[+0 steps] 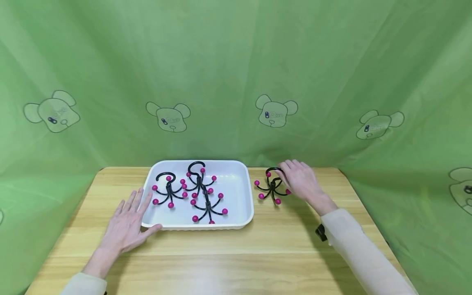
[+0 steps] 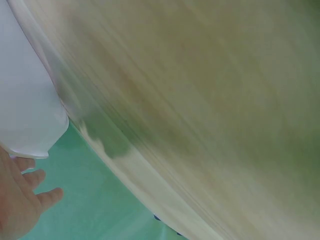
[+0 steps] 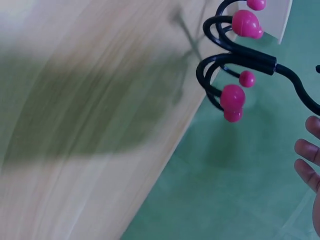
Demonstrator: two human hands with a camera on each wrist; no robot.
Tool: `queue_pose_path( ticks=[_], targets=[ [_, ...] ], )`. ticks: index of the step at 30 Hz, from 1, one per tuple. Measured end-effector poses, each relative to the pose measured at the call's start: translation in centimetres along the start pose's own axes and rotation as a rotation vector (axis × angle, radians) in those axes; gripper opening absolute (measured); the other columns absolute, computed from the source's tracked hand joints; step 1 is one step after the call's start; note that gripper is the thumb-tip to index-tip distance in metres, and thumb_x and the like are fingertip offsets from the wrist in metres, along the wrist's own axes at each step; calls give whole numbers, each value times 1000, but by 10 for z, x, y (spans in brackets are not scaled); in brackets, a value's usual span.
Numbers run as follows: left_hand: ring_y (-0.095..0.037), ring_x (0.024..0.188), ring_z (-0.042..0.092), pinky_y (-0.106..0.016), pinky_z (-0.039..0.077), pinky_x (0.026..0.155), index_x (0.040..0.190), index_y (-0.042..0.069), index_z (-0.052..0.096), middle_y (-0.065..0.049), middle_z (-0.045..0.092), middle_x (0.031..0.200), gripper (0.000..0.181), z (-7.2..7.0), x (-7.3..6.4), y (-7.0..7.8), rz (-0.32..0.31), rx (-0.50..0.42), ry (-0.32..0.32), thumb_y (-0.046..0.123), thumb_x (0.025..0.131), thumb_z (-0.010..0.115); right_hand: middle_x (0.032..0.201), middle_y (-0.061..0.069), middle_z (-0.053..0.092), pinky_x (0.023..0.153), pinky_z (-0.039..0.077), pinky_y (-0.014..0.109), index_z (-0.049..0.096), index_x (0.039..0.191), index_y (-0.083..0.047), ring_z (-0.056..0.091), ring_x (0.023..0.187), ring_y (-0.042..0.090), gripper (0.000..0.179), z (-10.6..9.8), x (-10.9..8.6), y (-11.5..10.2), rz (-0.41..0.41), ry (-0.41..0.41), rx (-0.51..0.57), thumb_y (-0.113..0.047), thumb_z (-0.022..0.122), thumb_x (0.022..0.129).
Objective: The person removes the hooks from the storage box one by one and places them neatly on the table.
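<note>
My right hand (image 1: 298, 180) pinches the curved top of a black multi-arm hook hanger (image 1: 272, 186) with pink ball tips, to the right of the tray. In the right wrist view, its stem and curled arms (image 3: 250, 57) stand away from the wooden surface, and the fingers (image 3: 307, 149) are partly cut off by the frame. My left hand (image 1: 125, 227) lies with fingers spread at the left front corner of the white tray (image 1: 237, 196). Three similar hangers are in the tray: one on the left (image 1: 169, 189), one at the back (image 1: 199, 181) and one in front (image 1: 208, 205).
The wooden table (image 1: 228, 262) carries the tray near its back edge. A green curtain (image 1: 221, 82) printed with bear heads hangs behind and along both sides. The back and front hangers overlap in the tray.
</note>
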State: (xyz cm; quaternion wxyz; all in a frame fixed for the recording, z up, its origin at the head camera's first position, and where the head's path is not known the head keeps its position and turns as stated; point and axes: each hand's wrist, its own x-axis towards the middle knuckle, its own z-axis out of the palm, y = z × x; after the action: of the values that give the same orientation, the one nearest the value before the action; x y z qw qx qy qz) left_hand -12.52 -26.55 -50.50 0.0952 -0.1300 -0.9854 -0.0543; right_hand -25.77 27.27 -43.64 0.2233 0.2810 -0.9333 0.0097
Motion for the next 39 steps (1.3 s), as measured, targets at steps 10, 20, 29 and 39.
queue_pose_path(
  ticks=[10,20,29,39],
  targets=[
    [-50,158,31,-69,30,127,168,10,25,-28,26,172,107,1,0,1,-3,1,0,76,91,59,103,14,76,72,62,41,69,115,-7,69,88,29,23,13,-4,4,-45,46,12,-26,64,104],
    [-50,158,29,-69,30,127,169,11,23,-28,24,173,108,2,-1,2,-4,-11,2,76,90,60,102,14,75,71,62,42,69,117,-6,69,87,29,24,17,-8,7,-39,47,21,-25,67,102],
    [-50,157,32,-69,31,127,169,11,24,-29,27,172,108,0,0,0,0,-2,12,76,90,60,114,18,73,79,63,48,65,129,-4,70,97,34,43,11,-13,4,46,-4,42,-38,65,103],
    [-50,157,32,-69,31,127,168,10,26,-29,27,172,108,-1,0,1,-4,-4,6,76,90,60,123,18,71,88,62,48,64,133,-5,68,108,35,48,-13,-7,-10,36,34,36,-42,65,102]
  ],
)
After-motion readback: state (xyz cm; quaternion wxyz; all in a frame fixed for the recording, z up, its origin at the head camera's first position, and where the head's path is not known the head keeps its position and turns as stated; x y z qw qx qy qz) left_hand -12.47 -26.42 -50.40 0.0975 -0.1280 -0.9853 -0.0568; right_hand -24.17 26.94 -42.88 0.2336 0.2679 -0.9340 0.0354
